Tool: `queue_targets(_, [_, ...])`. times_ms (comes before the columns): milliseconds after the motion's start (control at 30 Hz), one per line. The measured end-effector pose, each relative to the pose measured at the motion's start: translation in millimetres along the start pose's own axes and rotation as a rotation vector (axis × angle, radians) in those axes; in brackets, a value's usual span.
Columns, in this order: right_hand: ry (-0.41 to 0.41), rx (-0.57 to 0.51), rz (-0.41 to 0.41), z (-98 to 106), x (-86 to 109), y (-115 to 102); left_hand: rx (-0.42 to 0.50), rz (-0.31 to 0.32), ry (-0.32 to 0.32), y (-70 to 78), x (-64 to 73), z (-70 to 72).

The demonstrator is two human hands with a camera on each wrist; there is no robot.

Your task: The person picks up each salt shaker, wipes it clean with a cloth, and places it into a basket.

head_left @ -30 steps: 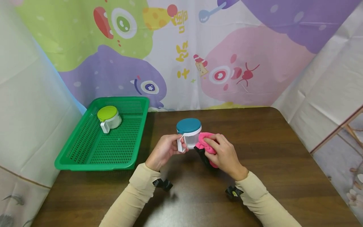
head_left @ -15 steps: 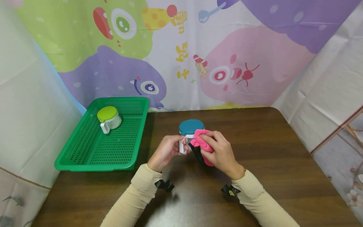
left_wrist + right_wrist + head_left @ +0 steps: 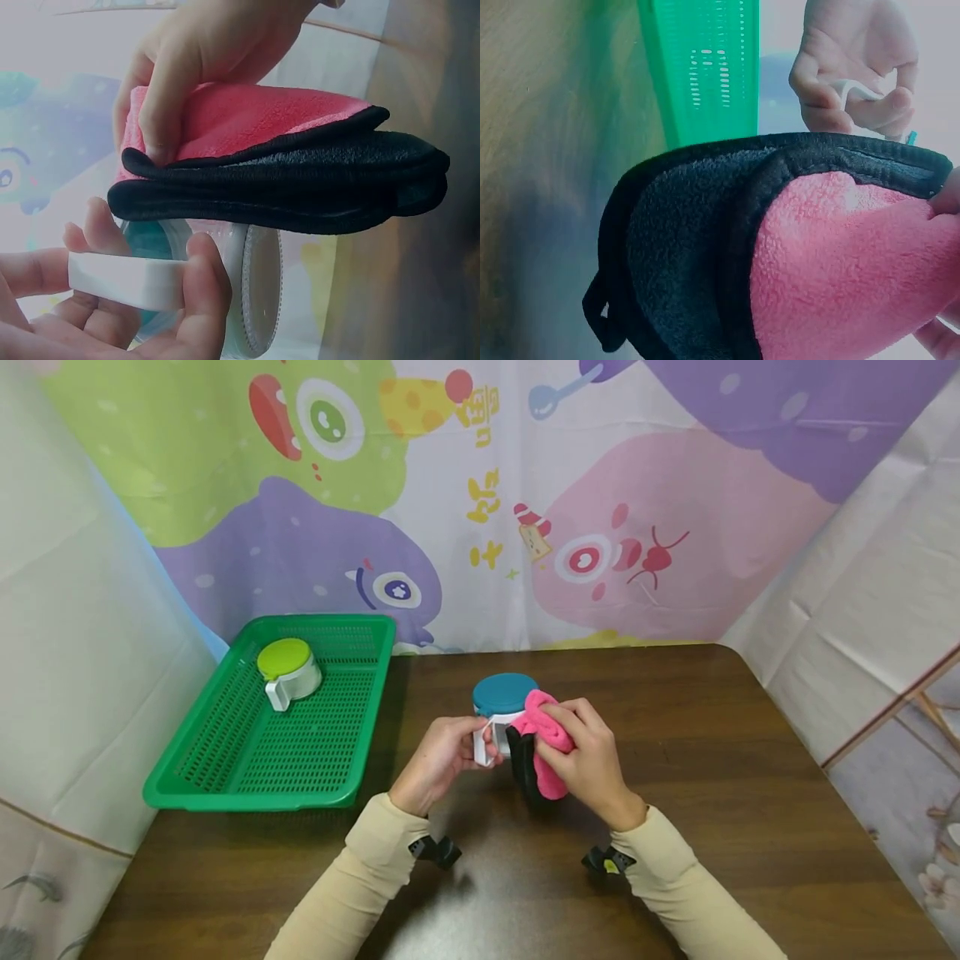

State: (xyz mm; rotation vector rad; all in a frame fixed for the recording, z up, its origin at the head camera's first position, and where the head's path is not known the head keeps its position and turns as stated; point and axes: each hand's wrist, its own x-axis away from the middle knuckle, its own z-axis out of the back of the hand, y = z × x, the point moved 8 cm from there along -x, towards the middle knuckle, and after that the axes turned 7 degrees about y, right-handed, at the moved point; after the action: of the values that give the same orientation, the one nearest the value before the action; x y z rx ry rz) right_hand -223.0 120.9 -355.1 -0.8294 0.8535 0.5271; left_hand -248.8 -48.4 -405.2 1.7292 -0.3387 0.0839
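Note:
My left hand (image 3: 442, 756) grips the white handle (image 3: 127, 281) of a clear jar with a blue lid (image 3: 505, 693), its fingers curled round it. The jar is held upright above the table. My right hand (image 3: 588, 760) pinches a folded pink and dark grey cloth (image 3: 551, 768) with black edging, and the cloth lies against the jar's right side, covering much of its wall. In the left wrist view the jar's round base (image 3: 262, 292) shows below the cloth. The right wrist view is mostly filled by the cloth (image 3: 840, 277), with the left hand (image 3: 862, 67) beyond it.
On the table's left stands a green plastic basket (image 3: 363, 727) with slotted sides. Inside it is a similar jar with a lime-green lid (image 3: 285, 657) and white handle. The brown wooden table (image 3: 712, 760) extends to the right; a cartoon-printed curtain (image 3: 480, 602) hangs behind.
The right hand and cloth first moved left across the front of the jar, then slightly back right and up its side. The left hand kept its grip, shifting slightly right.

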Motion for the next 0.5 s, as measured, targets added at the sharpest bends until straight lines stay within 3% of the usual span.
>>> queue_targets(200, [-0.010, -0.131, -0.145, 1, -1.6, 14, 0.000, -0.001, -0.004, -0.5, 0.8, 2.0])
queue_targets(367, [-0.031, -0.233, -0.281, 10, -14.7, 4, 0.010, -0.013, -0.025, 0.3, 2.0, 1.8])
queue_targets(500, [-0.044, -0.249, -0.333, 13, -18.5, 0, 0.017, -0.019, -0.024, 0.4, 3.4, 2.0])
